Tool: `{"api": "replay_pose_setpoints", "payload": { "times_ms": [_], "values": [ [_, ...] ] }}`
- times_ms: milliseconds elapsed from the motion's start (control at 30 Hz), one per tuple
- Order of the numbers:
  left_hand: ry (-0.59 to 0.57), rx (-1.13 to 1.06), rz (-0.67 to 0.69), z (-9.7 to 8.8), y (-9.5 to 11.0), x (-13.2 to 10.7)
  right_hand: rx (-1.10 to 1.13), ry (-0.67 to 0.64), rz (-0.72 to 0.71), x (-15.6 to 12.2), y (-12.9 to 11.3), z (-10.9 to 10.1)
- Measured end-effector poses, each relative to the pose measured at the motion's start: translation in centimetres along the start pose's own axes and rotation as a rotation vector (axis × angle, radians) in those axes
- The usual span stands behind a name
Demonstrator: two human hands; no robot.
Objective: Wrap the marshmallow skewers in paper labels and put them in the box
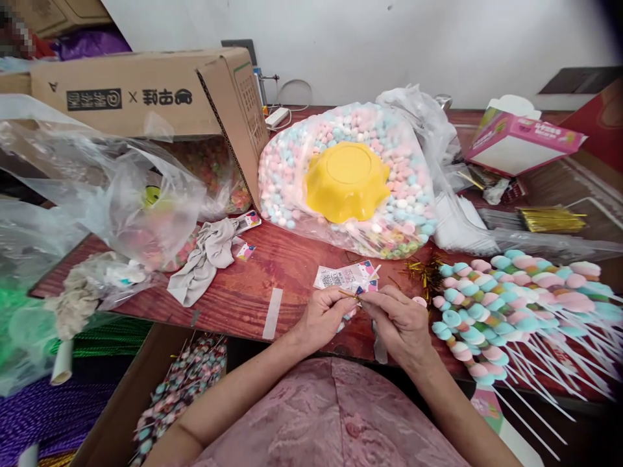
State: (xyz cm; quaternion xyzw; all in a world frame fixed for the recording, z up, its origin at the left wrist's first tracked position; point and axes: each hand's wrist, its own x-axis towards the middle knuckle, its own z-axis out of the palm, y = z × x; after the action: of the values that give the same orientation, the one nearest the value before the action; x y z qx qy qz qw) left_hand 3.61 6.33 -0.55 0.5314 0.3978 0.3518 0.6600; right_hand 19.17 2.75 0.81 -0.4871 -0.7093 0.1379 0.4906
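My left hand (pixel 324 319) is closed, thumb and forefinger pinching a thin gold twist tie (pixel 346 294). My right hand (pixel 396 318) is closed too, its fingertips meeting the other end of the tie close beside the left. Pastel pink and blue bits (pixel 348 316) peek out beneath the fingers; most of that piece is hidden by my hands. Just beyond them lie printed paper cards (pixel 335 277) with a white stick across one. Gold tinsel-like ties (pixel 427 275) lie past my right hand. To the right, marshmallow skewers (pixel 487 305) are piled with their white sticks pointing toward me.
A yellow scalloped bowl (pixel 348 181) rests upside down on a big bag of marshmallows (pixel 287 168). Cardboard box (pixel 141 91), clear plastic bags (pixel 121 188) and a grey cloth (pixel 207 259) are on the left. A pink box (pixel 525 139) and gold tie bundle (pixel 552 219) stand back right.
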Motion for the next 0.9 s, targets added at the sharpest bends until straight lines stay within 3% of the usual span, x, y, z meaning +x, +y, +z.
{"api": "replay_pose_setpoints", "payload": {
  "times_ms": [100, 167, 500, 700, 800, 900],
  "values": [
    [-0.007, 0.122, 0.194, -0.4, -0.2, -0.2, 0.066, -0.019, 0.028, -0.4, 0.3, 0.2],
    [0.005, 0.160, 0.226, -0.5, -0.2, -0.4, 0.107, -0.040, 0.071, -0.7, 0.6, 0.4],
    [0.017, 0.159, 0.189, -1.0, -0.3, -0.7, 0.158, -0.011, 0.207, -1.2, 0.7, 2.1],
    [0.028, 0.080, 0.101, -1.5, -0.9, -0.5, 0.113, 0.077, 0.311, -2.3, 0.4, 2.5],
    [-0.011, 0.119, 0.137, -1.6, -0.3, -0.6, 0.324, 0.003, 0.490, -2.7, 1.0, 2.4],
    [-0.086, 0.143, 0.149, -1.6, 0.6, -0.7, 0.598, -0.151, 0.689, -2.8, 2.1, 1.9]
  ]
}}
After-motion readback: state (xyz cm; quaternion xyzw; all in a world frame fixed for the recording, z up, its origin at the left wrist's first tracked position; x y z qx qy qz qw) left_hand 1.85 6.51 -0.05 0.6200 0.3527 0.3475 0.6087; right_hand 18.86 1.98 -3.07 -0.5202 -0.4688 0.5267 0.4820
